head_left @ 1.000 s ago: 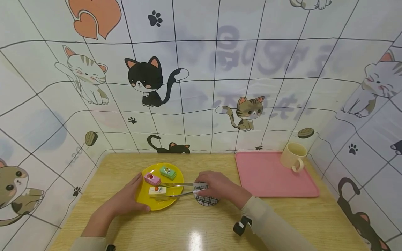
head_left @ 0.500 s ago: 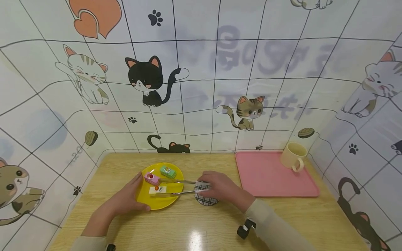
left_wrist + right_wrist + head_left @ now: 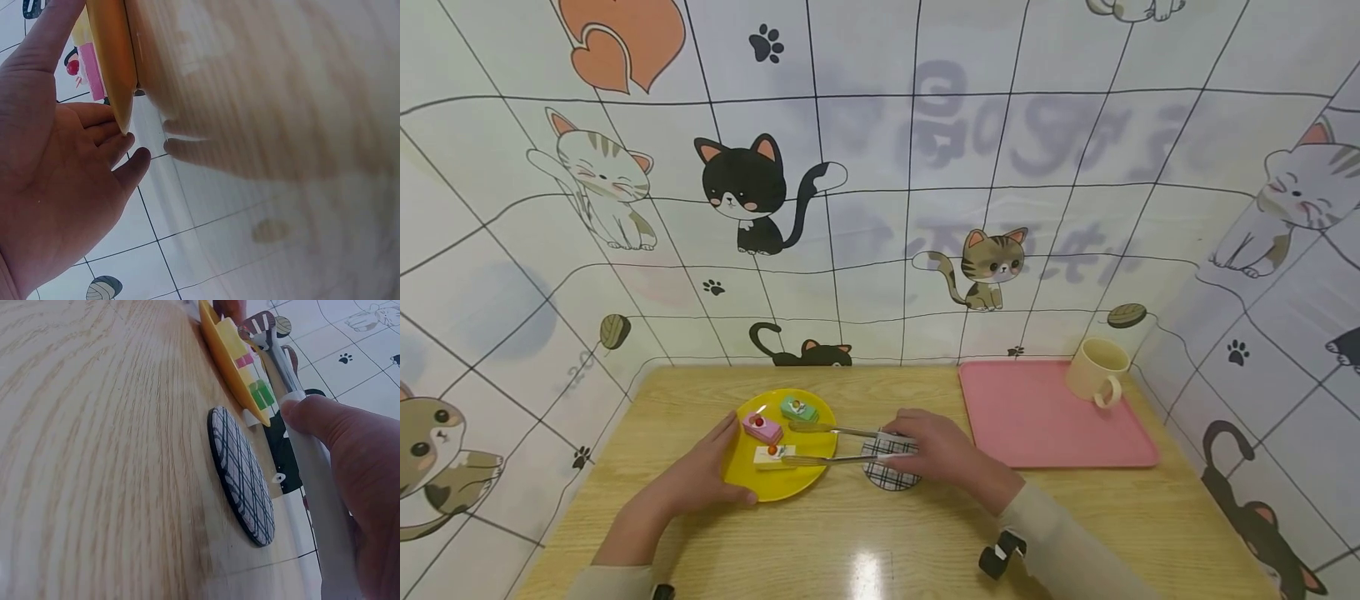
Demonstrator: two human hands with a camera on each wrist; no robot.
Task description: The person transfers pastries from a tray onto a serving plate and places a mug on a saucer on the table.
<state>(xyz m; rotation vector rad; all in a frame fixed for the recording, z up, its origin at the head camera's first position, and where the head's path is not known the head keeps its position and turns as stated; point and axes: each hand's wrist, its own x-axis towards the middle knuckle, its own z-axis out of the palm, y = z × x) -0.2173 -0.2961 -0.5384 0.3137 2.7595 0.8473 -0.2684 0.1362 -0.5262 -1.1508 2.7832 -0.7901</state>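
Observation:
My right hand (image 3: 928,446) grips a pair of tongs (image 3: 853,459) by their pale handles, arms spread apart with nothing between the tips. These tips reach over a yellow plate (image 3: 801,490); the nearer one overlaps the right end of a cream cake slice (image 3: 765,459) topped with an orange ball. A pink cake slice (image 3: 762,428) and a green cake slice (image 3: 799,409) also sit on the plate. At the plate's left rim rests my left hand (image 3: 700,475), thumb and fingers spread along the edge. In the left wrist view several fingertips touch the rim.
Below the tongs lies a round plaid coaster (image 3: 887,477), right of the plate. A pink tray (image 3: 1045,429) is at the back right, with a cream mug (image 3: 1093,371) standing in its far corner. Behind the wooden table (image 3: 820,550) hangs a cat-patterned backdrop (image 3: 865,208).
My right hand and the tongs have shifted to the right, and the tong tips have moved slightly farther from me. The left hand, plate and cake slices have stayed put.

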